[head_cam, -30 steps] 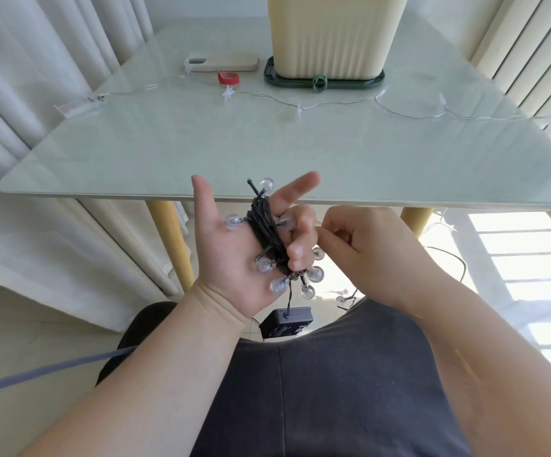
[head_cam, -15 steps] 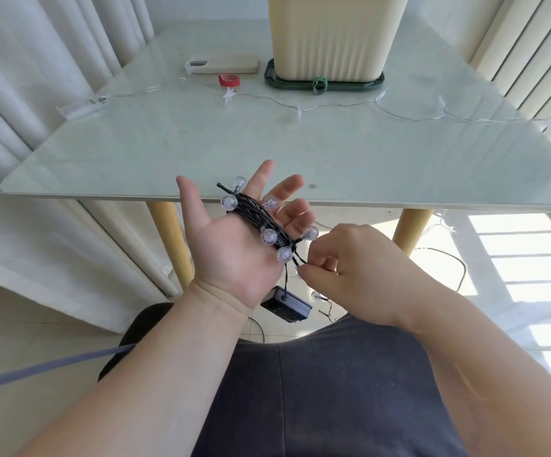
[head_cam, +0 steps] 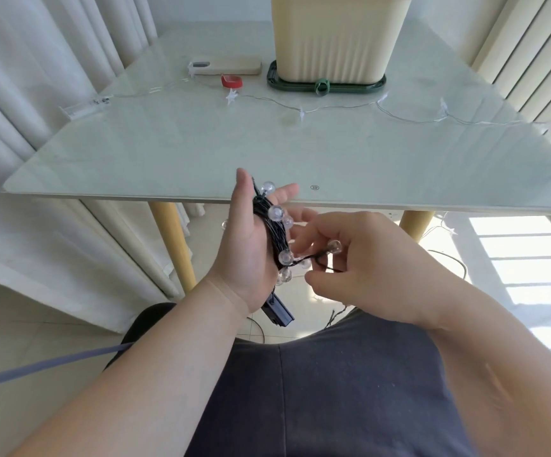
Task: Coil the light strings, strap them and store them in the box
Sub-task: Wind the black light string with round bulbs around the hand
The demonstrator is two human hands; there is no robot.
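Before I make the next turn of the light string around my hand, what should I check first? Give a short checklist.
1. Coil sits around left hand: ok.
2. Right hand grip on loose wire: ok, pinched.
3. Everything wound: not ok, the loose wire hangs free.
4. Battery pack tucked in: not ok, it dangles.
5. Red strap ready on table: ok.
6. Box open: cannot tell.

box [head_cam: 333, 37] — far end of table [head_cam: 168, 153] | phone [head_cam: 231, 65] left of box | loose string [head_cam: 302, 111] before box | coiled string [head_cam: 269, 225] — before near edge
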